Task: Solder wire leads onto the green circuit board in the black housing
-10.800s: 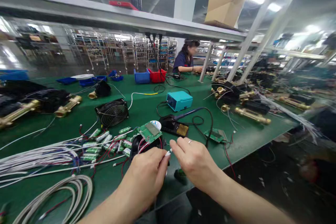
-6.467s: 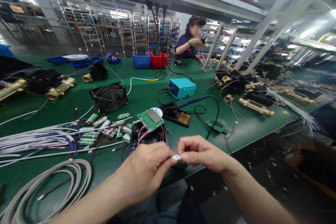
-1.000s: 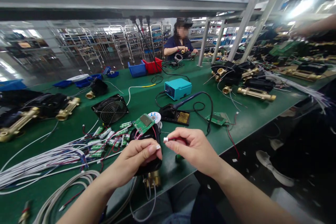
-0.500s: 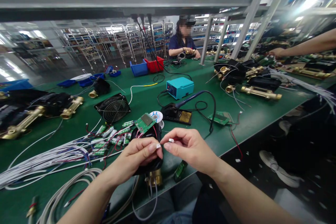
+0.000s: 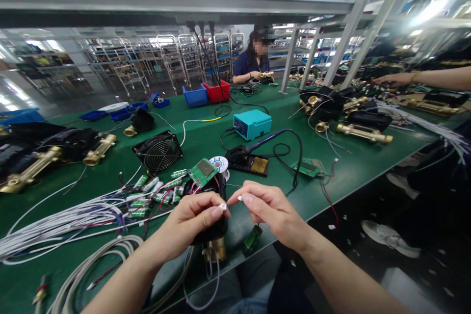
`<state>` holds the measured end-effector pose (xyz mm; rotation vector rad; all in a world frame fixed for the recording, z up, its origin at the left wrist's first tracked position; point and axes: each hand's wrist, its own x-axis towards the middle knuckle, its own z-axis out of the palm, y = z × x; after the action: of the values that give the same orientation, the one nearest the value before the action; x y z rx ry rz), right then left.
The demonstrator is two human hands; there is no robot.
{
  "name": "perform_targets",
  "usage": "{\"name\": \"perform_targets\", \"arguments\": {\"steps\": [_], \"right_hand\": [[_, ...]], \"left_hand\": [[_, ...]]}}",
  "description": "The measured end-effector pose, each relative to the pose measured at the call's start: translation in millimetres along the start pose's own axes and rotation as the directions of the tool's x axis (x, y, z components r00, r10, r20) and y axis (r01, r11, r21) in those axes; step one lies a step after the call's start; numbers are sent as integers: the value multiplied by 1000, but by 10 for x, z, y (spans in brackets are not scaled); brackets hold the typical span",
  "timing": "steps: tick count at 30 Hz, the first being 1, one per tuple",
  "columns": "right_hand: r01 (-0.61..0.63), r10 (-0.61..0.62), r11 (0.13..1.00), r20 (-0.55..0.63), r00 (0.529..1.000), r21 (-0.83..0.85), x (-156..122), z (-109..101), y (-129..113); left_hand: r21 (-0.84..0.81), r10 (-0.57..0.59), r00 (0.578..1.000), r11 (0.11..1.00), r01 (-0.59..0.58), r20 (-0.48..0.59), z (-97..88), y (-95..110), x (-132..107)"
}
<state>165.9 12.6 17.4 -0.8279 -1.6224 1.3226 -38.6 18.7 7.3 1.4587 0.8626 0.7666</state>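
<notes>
At bench edge, left hand (image 5: 187,218) and right hand (image 5: 270,208) each pinch 1 small white connector (image 5: 222,205), tips now nearer than 0.5 s ago. Mating not yet made (a gap remains); black housing (image 5: 209,206) stays cradled under the left hand.

Bare green table (image 5: 206,144) beyond fan (image 5: 158,151), wire bundle (image 5: 62,221) crowding left, soldering stand (image 5: 246,161) ahead

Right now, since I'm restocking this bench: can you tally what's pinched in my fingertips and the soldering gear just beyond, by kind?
White connectors: 2
Teal soldering station: 1
Iron stand: 1
Solder spool: 1
Total: 5
</notes>
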Motion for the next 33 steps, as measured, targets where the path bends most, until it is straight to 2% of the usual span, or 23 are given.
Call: {"name": "perform_targets", "arguments": {"steps": [3, 6, 9, 11, 15, 20, 23, 28, 33], "right_hand": [[75, -75, 990, 0, 997, -122, -24, -16, 4], [88, -88, 983, 4, 996, -160, -40, -23, 18], [51, -53, 988, -6, 999, -144, -51, -26, 35], [37, -38, 988, -8, 999, -150, -54, -27, 37], [14, -15, 980, -1, 1000, -198, -59, -37, 7], [15, -7, 962, 34, 999, -273, -66, -67, -51], [45, -26, 946, 63, 998, -320, -67, -87, -91], [117, -66, 902, 134, 989, -416, -80, -110, -147], [174, -118, 875, 149, 982, -451, -90, -91, -128]], "left_hand": [[-19, 54, 994, 998, -56, -91, 32, 20, 2], [-45, 69, 979, 996, -79, -192, 70, 20, 12], [64, 116, 959, 993, -103, -259, 110, 36, 24], [196, 204, 945, 968, -156, -255, 134, 61, 30], [446, 397, 907, 843, -299, -142, 160, 119, 27], [600, 494, 869, 684, -414, 36, 141, 197, 5], [645, 499, 857, 613, -455, 130, 118, 250, -2], [708, 410, 880, 546, -449, 242, 92, 303, 5], [754, 384, 875, 468, -460, 296, 119, 278, -13]]}}
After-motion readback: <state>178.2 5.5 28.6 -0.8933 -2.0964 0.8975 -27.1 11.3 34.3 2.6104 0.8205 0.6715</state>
